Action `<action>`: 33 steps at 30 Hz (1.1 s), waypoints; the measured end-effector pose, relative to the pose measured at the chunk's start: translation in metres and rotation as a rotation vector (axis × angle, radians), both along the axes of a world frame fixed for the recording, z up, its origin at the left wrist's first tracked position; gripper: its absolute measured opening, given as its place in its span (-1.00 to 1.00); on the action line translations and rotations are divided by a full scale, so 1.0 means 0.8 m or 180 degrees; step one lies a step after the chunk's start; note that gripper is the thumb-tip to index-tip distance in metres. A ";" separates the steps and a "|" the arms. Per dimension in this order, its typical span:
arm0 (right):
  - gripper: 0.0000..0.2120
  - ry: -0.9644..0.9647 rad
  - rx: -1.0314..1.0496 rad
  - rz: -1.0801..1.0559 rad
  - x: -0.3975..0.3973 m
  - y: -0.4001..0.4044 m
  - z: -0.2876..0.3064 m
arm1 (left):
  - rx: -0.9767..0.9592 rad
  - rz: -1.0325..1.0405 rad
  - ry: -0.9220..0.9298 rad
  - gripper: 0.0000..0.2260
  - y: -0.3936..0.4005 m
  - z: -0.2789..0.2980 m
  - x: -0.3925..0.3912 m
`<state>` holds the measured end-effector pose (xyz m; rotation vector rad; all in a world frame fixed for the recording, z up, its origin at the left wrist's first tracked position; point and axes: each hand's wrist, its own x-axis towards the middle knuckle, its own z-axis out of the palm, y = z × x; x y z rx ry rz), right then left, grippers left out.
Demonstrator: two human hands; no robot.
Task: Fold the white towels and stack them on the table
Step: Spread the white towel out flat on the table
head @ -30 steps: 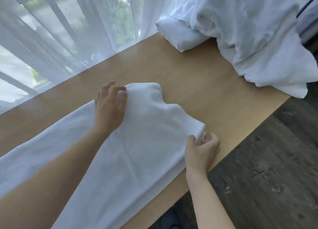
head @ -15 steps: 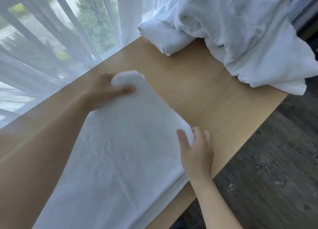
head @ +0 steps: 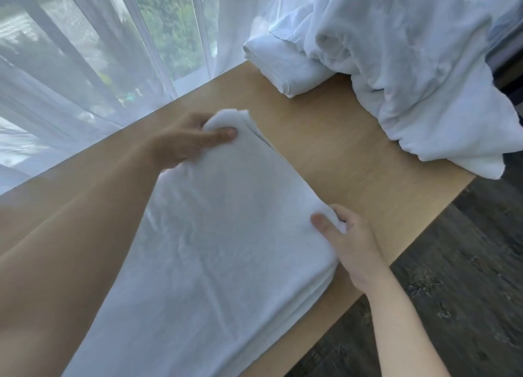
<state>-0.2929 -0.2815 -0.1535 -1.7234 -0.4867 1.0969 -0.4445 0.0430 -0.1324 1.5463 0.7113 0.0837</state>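
So far, only part of the job looks finished. One folded towel (head: 278, 65) lies at the upper centre of the frame on the far end of the wooden table (head: 368, 161), and it is the only neat one in sight, so no real stack exists yet. Just beside and partly over it, in the upper right, a crumpled heap of white towels (head: 410, 73) waits unfolded.

The towel in hand (head: 226, 249) lies lengthwise across the middle and lower frame, already doubled into several layers. The left hand (head: 186, 141) pinches its far corner, thumb on top, while the right hand (head: 348, 240) grips the near corner at the table's edge. Judging by this, the person is midway through another fold, with stacking and the heap left.
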 end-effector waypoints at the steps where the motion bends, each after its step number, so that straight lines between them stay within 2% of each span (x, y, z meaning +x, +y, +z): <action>1: -0.70 0.0438 0.0215 -0.0039 0.004 -0.007 0.002 | -0.0455 0.0008 -0.0309 -0.55 0.005 0.000 -0.010; 2: -0.68 0.0667 0.0261 -0.0117 0.007 -0.012 0.002 | -0.0752 0.0067 -0.0438 -0.54 0.008 -0.001 -0.015; 3: -0.69 0.0679 0.0177 -0.0227 0.008 -0.012 0.001 | -0.0799 0.0151 -0.0412 -0.56 0.010 -0.008 -0.016; 4: -0.73 0.0454 -0.0027 -0.0281 0.008 -0.010 -0.004 | -0.0574 0.0226 -0.0270 -0.63 0.009 -0.017 -0.011; 6: -0.80 -0.0395 -0.0697 -0.0069 0.009 0.001 -0.009 | 0.0379 0.0385 0.0328 -0.77 0.000 -0.033 0.008; 7: -0.80 -0.0796 -0.1016 0.0102 0.009 0.007 -0.009 | 0.0911 0.0468 0.0658 -0.78 -0.005 -0.039 0.020; 9: -0.76 -0.1040 -0.1242 0.0216 0.010 0.015 -0.008 | 0.1596 0.0472 0.1103 -0.72 -0.015 -0.037 0.042; 10: -0.72 -0.0921 -0.1206 0.0183 0.012 0.017 -0.005 | 0.1558 0.0393 0.1155 -0.67 -0.015 -0.030 0.049; 11: -0.65 -0.0771 -0.1148 0.0169 0.014 0.019 -0.002 | 0.1257 0.0241 0.1050 -0.66 -0.011 -0.020 0.052; 14: -0.41 -0.0204 -0.0982 0.0271 0.028 0.021 0.008 | -0.0024 -0.0618 0.0362 -0.64 0.006 0.014 0.042; 16: -0.36 0.0128 -0.0867 0.0409 0.035 0.026 0.018 | -0.0688 -0.0987 -0.0199 -0.63 0.016 0.028 0.022; 19: -0.06 0.0066 -0.0593 0.0639 0.035 0.052 0.031 | -0.1286 -0.1336 -0.0639 -0.68 0.025 0.035 0.005; 21: -0.01 -0.0117 -0.0304 0.0947 0.035 0.077 0.041 | -0.1532 -0.1649 -0.0851 -0.77 0.025 0.037 0.003; 23: -0.11 -0.0056 -0.0131 0.1454 0.031 0.101 0.050 | -0.1557 -0.1720 -0.0898 -0.80 0.025 0.038 0.004; 27: -0.18 0.1093 -0.0140 0.1925 0.027 0.121 0.056 | -0.0977 -0.1025 -0.0747 -0.71 0.020 0.030 0.005; 31: -0.51 0.0842 -0.0557 0.2254 0.043 0.112 0.051 | -0.0656 -0.0298 -0.0761 -0.65 0.016 0.019 0.009; 33: -0.57 0.0718 -0.0714 0.2202 0.059 0.099 0.050 | -0.0264 -0.0016 -0.0635 -0.70 0.016 0.014 0.015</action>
